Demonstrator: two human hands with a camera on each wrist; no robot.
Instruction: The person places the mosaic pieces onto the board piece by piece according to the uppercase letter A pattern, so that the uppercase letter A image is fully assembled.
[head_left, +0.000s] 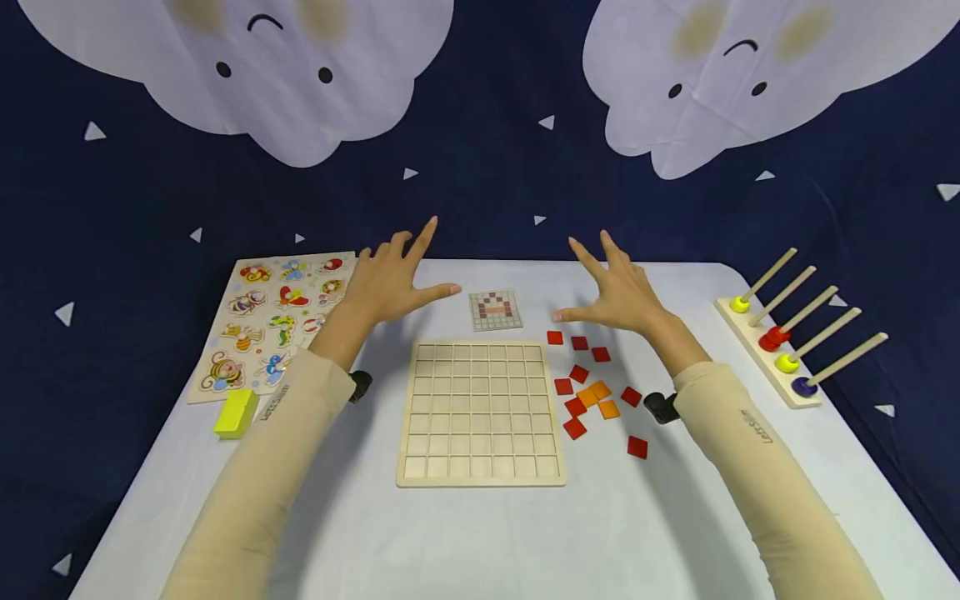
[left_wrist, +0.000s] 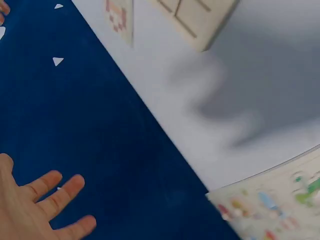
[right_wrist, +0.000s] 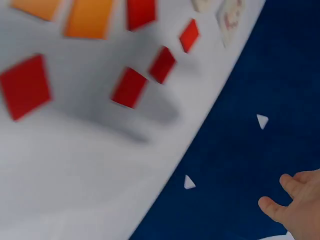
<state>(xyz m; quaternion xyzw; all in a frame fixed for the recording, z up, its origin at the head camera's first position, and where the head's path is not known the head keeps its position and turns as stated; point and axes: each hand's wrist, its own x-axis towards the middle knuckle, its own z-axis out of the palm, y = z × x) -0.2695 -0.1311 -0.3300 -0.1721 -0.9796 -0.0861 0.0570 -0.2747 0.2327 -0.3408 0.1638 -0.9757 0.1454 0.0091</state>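
Both hands are held up over the far part of the table with fingers spread and nothing in them. The left hand (head_left: 387, 282) is between the sticker-like insect picture board (head_left: 258, 329) and a small pattern card (head_left: 495, 310). To the right of that card is the right hand (head_left: 619, 292), above several red square tiles (head_left: 580, 342). A few orange tiles (head_left: 608, 409) lie among the red ones. Between the forearms lies a wooden grid board (head_left: 482, 414), its squares bare. In the right wrist view, red tiles (right_wrist: 129, 87) lie under the hand's shadow.
A yellow block (head_left: 236, 414) sits at the near corner of the insect board. On the right stands a wooden peg rack (head_left: 768, 354) with red, yellow and dark blue beads on upright sticks. A dark blue cloth (head_left: 487, 200) with clouds hangs behind the table (head_left: 480, 542).
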